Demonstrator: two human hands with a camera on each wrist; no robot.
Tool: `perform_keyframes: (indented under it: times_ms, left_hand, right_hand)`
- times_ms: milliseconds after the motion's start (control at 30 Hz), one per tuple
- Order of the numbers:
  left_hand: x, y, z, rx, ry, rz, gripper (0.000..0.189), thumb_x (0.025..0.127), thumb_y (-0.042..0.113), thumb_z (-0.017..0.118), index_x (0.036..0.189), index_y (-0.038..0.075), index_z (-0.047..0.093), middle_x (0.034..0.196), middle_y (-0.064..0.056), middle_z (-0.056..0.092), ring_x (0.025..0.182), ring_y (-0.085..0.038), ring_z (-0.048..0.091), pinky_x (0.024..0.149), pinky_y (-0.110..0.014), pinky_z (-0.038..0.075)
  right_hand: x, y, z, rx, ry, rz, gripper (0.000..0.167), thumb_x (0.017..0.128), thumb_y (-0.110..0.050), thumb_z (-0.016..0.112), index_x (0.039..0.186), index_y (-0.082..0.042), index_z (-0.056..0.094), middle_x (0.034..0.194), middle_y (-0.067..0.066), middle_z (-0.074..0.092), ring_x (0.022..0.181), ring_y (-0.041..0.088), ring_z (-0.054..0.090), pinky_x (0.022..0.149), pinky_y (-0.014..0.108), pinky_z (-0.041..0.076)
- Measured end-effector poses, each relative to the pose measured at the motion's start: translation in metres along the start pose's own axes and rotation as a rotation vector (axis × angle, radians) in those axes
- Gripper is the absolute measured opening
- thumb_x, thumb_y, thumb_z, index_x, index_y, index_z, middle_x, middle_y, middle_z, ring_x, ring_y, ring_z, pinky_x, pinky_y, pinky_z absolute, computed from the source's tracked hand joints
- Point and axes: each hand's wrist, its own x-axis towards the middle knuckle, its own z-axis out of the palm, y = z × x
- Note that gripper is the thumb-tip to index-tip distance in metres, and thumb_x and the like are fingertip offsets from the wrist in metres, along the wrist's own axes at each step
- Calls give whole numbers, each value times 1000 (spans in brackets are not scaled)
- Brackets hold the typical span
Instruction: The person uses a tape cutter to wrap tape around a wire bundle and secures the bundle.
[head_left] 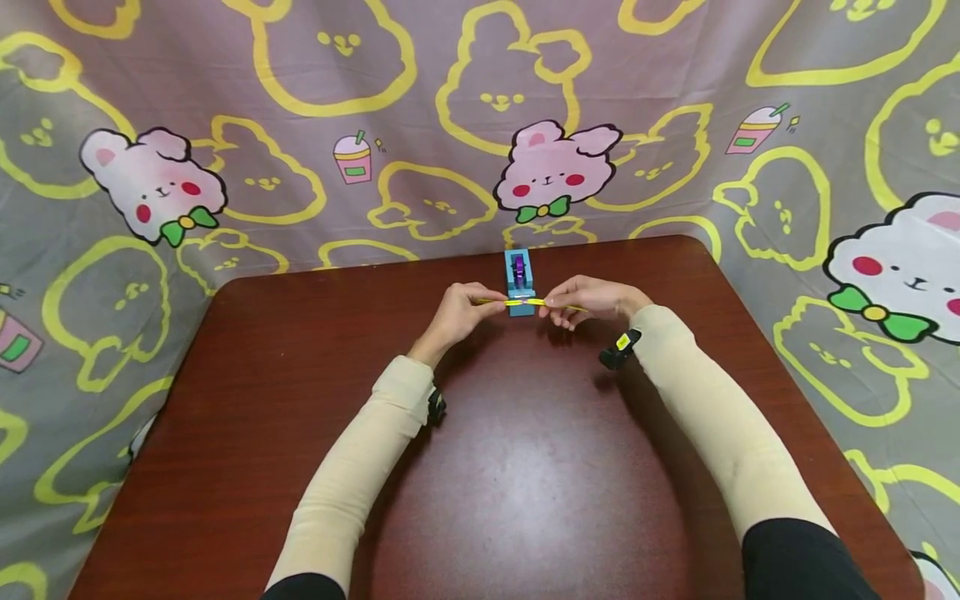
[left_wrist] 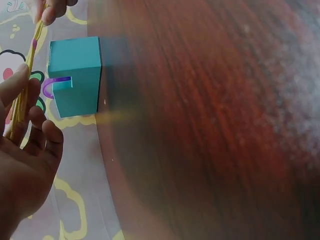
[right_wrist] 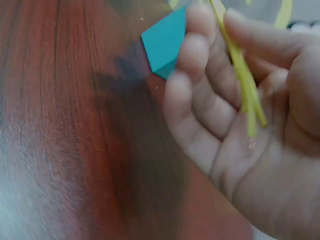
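Note:
A thin bundle of yellow wires (head_left: 540, 302) is stretched level between both hands, in front of and overlapping the blue tape dispenser in the head view. My left hand (head_left: 456, 315) pinches one end between thumb and fingers. At the other end my right hand (head_left: 588, 298) pinches the bundle, and the loose wire ends (right_wrist: 251, 125) lie across its palm, one showing a bare copper-coloured tip. A small purple band (left_wrist: 34, 44) wraps the bundle between the hands. The blue tape dispenser (left_wrist: 75, 55) stands just behind, with a purple tape roll (head_left: 519, 268) in it.
The dark reddish-brown table (head_left: 300, 350) has its far edge close behind the dispenser. A grey cloth (head_left: 420, 75) with yellow bear outlines and rabbit faces hangs at the back and sides. Black wrist cameras (head_left: 619, 350) sit at both cuffs.

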Motion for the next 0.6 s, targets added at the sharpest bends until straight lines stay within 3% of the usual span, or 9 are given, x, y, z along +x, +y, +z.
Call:
perform_keyframes:
  times_ms: [167,333,467,533,600]
  left_hand:
    - [2,-1,2,-4,0,-46,13,90,16,78,99,6,81,91,-7,74,87,-21,65,74,-31,50]
    - [7,-1,3,-32,-22,-133,25,99,24,68,100,1,78,91,-20,74,82,-34,67,66,-30,48]
    - [14,-5,2,-64,-80,-231,41,103,32,59,97,-4,76,80,-25,69,56,-21,53,53,-26,39]
    - [17,-7,0,-81,-132,-290,46,104,36,57,95,-5,76,73,-22,65,50,-13,43,50,-27,36]
    - [20,-9,-2,-101,-190,-346,50,105,38,55,94,-6,76,69,-18,62,49,-14,43,49,-29,38]
  right_hand:
    - [-9,-15,4,-319,65,-102,31,105,-18,56,113,9,69,88,29,65,79,27,63,80,49,55]
    - [-14,-26,14,-597,182,-174,23,103,-14,59,109,4,73,83,21,70,75,27,62,73,44,53]
    - [-15,-29,24,-833,298,-235,17,99,-9,65,108,1,75,83,13,73,73,22,62,71,38,52]
    - [-14,-28,30,-953,362,-272,16,97,-9,68,109,-2,76,88,9,74,77,20,65,75,39,54]
    - [-14,-25,34,-1067,428,-312,16,95,-10,70,108,-4,77,93,8,75,82,21,67,79,41,55]
